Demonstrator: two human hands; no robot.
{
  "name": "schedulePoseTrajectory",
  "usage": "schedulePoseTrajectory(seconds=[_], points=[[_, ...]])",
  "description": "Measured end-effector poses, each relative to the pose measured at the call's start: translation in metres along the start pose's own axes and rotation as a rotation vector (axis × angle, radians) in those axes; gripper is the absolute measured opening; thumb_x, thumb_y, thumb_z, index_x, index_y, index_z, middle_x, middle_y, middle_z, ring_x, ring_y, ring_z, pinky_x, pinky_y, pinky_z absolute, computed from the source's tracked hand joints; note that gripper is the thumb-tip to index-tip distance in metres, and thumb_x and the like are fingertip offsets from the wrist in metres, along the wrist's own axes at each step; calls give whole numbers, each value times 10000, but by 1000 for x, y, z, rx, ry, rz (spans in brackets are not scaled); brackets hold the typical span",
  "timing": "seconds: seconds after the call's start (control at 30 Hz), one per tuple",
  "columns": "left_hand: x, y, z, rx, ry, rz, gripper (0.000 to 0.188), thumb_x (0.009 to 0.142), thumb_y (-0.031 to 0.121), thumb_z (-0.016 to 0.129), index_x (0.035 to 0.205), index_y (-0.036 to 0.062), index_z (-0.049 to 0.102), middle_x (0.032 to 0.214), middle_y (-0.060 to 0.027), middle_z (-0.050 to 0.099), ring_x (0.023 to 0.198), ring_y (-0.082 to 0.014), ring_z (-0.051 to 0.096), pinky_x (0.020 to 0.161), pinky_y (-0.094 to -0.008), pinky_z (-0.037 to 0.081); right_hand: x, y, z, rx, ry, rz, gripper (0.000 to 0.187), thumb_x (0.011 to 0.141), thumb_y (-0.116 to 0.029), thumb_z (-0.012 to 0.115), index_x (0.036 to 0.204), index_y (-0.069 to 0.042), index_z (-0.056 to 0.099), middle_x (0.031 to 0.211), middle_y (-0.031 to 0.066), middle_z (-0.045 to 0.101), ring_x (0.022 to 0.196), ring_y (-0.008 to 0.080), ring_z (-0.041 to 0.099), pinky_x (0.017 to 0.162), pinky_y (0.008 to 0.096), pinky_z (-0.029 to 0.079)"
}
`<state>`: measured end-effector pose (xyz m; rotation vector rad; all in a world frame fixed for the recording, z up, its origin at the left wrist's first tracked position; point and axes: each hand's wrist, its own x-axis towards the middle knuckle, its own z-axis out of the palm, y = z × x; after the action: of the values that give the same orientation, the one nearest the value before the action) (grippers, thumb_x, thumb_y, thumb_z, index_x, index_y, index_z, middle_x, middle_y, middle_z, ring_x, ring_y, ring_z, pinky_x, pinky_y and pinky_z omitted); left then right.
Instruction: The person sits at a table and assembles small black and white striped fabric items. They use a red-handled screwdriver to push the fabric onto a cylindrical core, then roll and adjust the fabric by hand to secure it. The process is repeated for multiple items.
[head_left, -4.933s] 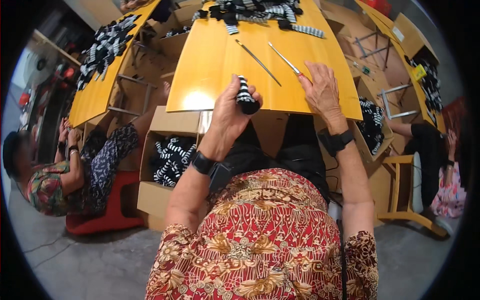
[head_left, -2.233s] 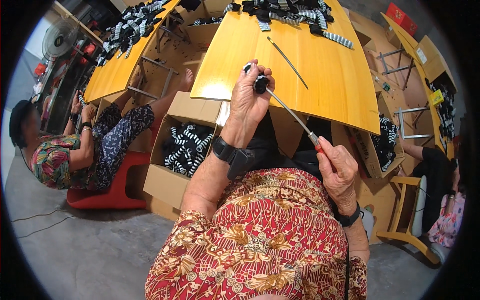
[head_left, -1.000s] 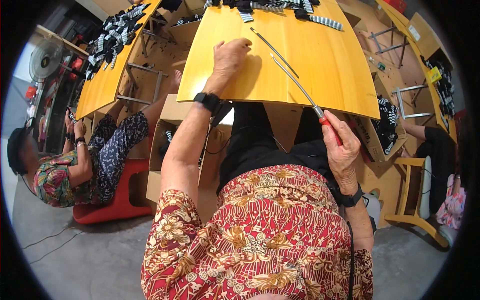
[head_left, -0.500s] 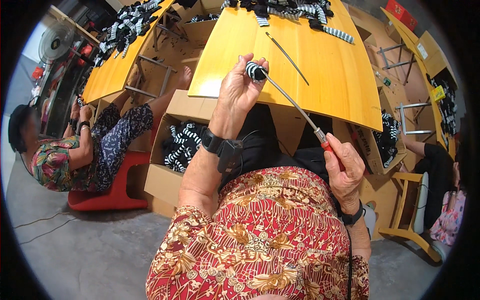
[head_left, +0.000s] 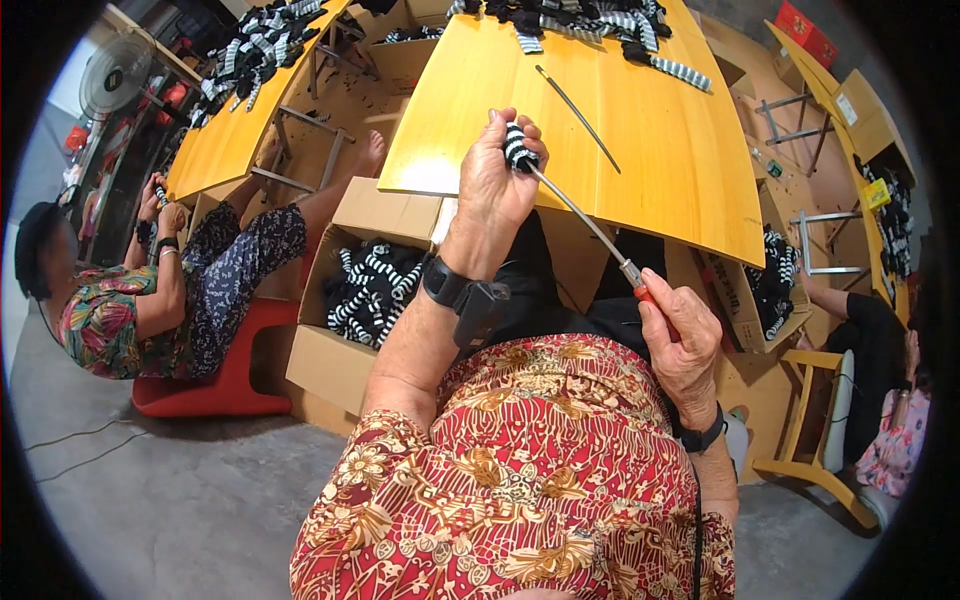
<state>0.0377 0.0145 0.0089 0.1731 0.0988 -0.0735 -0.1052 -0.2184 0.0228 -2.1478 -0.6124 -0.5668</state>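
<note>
Above yellow table [head_left: 690, 150], striped sock [head_left: 516, 146] seemingly between left hand [head_left: 500, 185] fingers.

Grey concrete floor [head_left: 170, 500] under yellow wooden tables [head_left: 680, 150], open cardboard boxes [head_left: 340, 360] of striped pieces beside them, a red stool [head_left: 215, 385] and fan [head_left: 115, 75] at left, a wooden chair [head_left: 820, 440] at right

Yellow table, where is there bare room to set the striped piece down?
The table is bare across its near half, between the loose rod and the near edge. Its far edge is crowded with a pile of striped pieces. The left hand overhangs the near-left corner.
</note>
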Motion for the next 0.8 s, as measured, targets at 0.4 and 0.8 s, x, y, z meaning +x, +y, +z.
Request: schedulePoseTrajectory(seconds=[0.4,0.8], points=[[6,-37,15,224,12,305,175,1000,222,481,1066,67,437,825,-40,471,587,-88,410,496,-198,360,9,-7,12,-255,53,-64,421,755,-8,722,1164,-66,643,646,54,477,580,195,510,536,329,441],[24,-29,33,97,-28,279,190,1014,263,432,1123,107,425,783,-30,461,543,-79,385,485,-203,347,24,-7,29,-379,52,-162,464,782,-22,700,1234,-47,597,666,51,444,588,191,502,521,323,442]])
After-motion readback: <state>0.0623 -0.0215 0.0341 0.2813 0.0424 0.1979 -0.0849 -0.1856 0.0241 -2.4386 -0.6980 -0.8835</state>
